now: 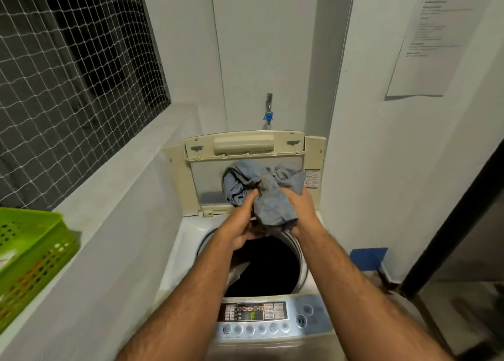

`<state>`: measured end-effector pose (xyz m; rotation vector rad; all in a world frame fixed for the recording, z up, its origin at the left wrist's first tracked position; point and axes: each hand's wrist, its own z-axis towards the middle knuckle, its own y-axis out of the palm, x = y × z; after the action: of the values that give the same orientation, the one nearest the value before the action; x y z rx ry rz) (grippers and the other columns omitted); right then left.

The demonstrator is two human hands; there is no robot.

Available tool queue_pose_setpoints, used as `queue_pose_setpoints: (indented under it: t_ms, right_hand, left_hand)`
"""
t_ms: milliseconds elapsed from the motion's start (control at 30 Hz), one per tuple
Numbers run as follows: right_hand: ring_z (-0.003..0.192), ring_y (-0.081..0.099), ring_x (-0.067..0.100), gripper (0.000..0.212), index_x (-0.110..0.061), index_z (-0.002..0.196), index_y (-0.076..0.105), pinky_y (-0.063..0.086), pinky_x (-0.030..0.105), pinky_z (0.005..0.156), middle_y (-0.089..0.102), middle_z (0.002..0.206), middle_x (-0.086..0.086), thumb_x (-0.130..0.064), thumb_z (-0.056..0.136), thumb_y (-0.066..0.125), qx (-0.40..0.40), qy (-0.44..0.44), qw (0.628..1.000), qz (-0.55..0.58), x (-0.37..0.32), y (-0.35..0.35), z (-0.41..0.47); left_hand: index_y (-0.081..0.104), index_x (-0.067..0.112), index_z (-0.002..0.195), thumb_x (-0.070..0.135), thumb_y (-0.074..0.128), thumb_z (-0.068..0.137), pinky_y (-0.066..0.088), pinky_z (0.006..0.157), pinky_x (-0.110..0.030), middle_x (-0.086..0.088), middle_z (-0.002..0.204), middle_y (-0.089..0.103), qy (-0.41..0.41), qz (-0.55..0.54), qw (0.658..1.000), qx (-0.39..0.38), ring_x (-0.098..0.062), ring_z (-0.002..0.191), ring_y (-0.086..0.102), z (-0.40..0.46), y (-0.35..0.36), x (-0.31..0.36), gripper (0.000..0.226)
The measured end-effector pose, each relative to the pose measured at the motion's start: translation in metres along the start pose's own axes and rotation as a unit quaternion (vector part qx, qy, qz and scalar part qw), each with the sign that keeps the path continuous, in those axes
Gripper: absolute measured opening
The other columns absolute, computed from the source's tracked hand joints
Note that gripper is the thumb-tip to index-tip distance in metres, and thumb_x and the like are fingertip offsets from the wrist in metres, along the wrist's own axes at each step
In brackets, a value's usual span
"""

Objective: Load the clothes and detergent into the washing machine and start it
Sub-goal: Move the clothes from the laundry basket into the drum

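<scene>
A top-loading washing machine (188, 240) stands below me with its cream lid (245, 148) folded up against the wall. The drum opening (267, 268) is dark, with a pale cloth edge showing at its left side. Both hands hold a bundle of grey-blue clothes (261, 189) above the back rim of the drum. My left hand (242, 224) grips the lower left of the bundle, and my right hand (300, 210) grips its right side. The control panel (275, 317) with its buttons and lit display sits at the machine's front edge.
A green plastic basket (30, 254) rests on the ledge at the left, under a netted window (73, 74). A tap with a blue fitting (268, 110) is on the wall behind the lid. A paper notice (436, 44) hangs on the right wall; a blue object (368, 259) lies right of the machine.
</scene>
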<state>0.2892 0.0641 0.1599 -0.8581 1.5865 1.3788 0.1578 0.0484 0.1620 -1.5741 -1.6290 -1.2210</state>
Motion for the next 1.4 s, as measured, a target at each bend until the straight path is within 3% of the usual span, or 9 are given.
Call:
queue_pose_setpoints:
  t_ms: [233, 433, 600, 700, 867, 1033, 1167, 1300, 1400]
  right_hand:
    - [0.062, 0.058, 0.018, 0.023, -0.008, 0.070, 0.059, 0.052, 0.023, 0.056, 0.063, 0.066, 0.005, 0.013, 0.082, 0.059, -0.002, -0.012, 0.997, -0.070, -0.004, 0.004, -0.005]
    - [0.061, 0.052, 0.018, 0.022, -0.010, 0.062, 0.057, 0.045, 0.027, 0.057, 0.057, 0.056, 0.000, 0.001, 0.080, 0.062, -0.014, -0.004, 0.996, -0.088, -0.001, 0.005, 0.022]
    - [0.080, 0.065, 0.029, 0.018, -0.004, 0.089, 0.071, 0.053, 0.032, 0.071, 0.071, 0.080, 0.012, -0.020, 0.083, 0.064, -0.089, 0.091, 0.991, -0.035, 0.018, 0.006, 0.038]
    - [0.111, 0.063, 0.038, 0.053, 0.002, 0.125, 0.060, 0.050, 0.044, 0.097, 0.065, 0.120, 0.026, -0.035, 0.087, 0.068, -0.117, 0.091, 0.989, -0.006, 0.029, 0.000, 0.045]
    - [0.114, 0.062, 0.033, 0.046, -0.010, 0.127, 0.059, 0.050, 0.042, 0.098, 0.065, 0.121, 0.016, -0.042, 0.094, 0.058, -0.056, 0.062, 0.990, -0.109, 0.056, -0.023, 0.046]
    - [0.126, 0.055, 0.025, 0.096, -0.026, 0.137, 0.051, 0.042, 0.046, 0.108, 0.058, 0.136, 0.002, -0.088, 0.064, 0.055, -0.048, 0.253, 0.953, -0.161, 0.080, -0.056, 0.047]
    - [0.118, 0.061, 0.027, 0.056, -0.015, 0.131, 0.060, 0.043, 0.039, 0.107, 0.065, 0.127, 0.011, -0.050, 0.088, 0.064, -0.068, 0.306, 0.949, -0.034, 0.088, -0.057, 0.048]
    - [0.097, 0.064, 0.028, 0.030, -0.002, 0.116, 0.065, 0.050, 0.037, 0.089, 0.067, 0.113, 0.019, -0.022, 0.096, 0.055, -0.004, 0.297, 0.948, -0.116, 0.114, -0.055, 0.048]
    - [0.082, 0.065, 0.026, 0.024, 0.000, 0.104, 0.067, 0.051, 0.031, 0.068, 0.069, 0.096, 0.019, -0.020, 0.092, 0.060, 0.048, 0.318, 0.931, -0.171, 0.134, -0.053, 0.045]
  left_hand:
    - [0.038, 0.032, 0.143, 0.081, 0.065, 0.049, 0.055, 0.080, -0.053, -0.006, 0.133, 0.058, -0.034, -0.082, 0.996, 0.011, -0.029, 0.121, 0.056, 0.015, -0.067, -0.025, 0.110]
    - [0.036, 0.028, 0.146, 0.083, 0.034, 0.075, 0.038, 0.095, -0.071, -0.008, 0.142, 0.048, 0.019, -0.218, 0.976, 0.014, -0.039, 0.125, 0.049, 0.034, -0.081, -0.007, 0.090]
    - [0.053, 0.016, 0.136, 0.082, 0.056, 0.068, 0.030, 0.109, -0.062, -0.018, 0.138, 0.054, -0.044, -0.278, 0.950, -0.133, -0.041, 0.128, 0.048, 0.050, -0.076, -0.012, 0.095]
    - [0.057, 0.010, 0.131, 0.055, 0.060, 0.076, 0.038, 0.106, -0.055, -0.019, 0.131, 0.060, 0.004, -0.302, 0.949, -0.086, -0.039, 0.123, 0.052, 0.055, -0.072, -0.019, 0.070]
    - [0.055, 0.005, 0.132, 0.036, 0.045, 0.093, 0.035, 0.111, -0.051, -0.022, 0.133, 0.056, 0.008, -0.335, 0.942, -0.013, -0.039, 0.124, 0.051, 0.070, -0.075, -0.041, 0.051]
    - [0.063, 0.001, 0.112, 0.015, 0.039, 0.091, 0.049, 0.083, -0.044, -0.019, 0.102, 0.072, -0.028, -0.292, 0.956, 0.018, -0.036, 0.101, 0.061, 0.066, -0.070, -0.048, 0.035]
    - [0.062, -0.001, 0.119, 0.013, 0.035, 0.092, 0.052, 0.084, -0.039, -0.021, 0.109, 0.069, -0.083, -0.204, 0.975, -0.001, -0.035, 0.101, 0.062, 0.067, -0.075, -0.060, 0.041]
    - [0.063, 0.006, 0.117, 0.028, 0.042, 0.098, 0.056, 0.062, -0.030, -0.013, 0.104, 0.070, -0.152, -0.049, 0.986, 0.051, -0.027, 0.087, 0.065, 0.077, -0.087, -0.072, 0.036]
    - [0.056, 0.006, 0.121, 0.024, 0.051, 0.096, 0.057, 0.075, -0.044, -0.016, 0.113, 0.062, -0.196, 0.039, 0.972, 0.123, -0.032, 0.094, 0.061, 0.089, -0.106, -0.085, 0.031]
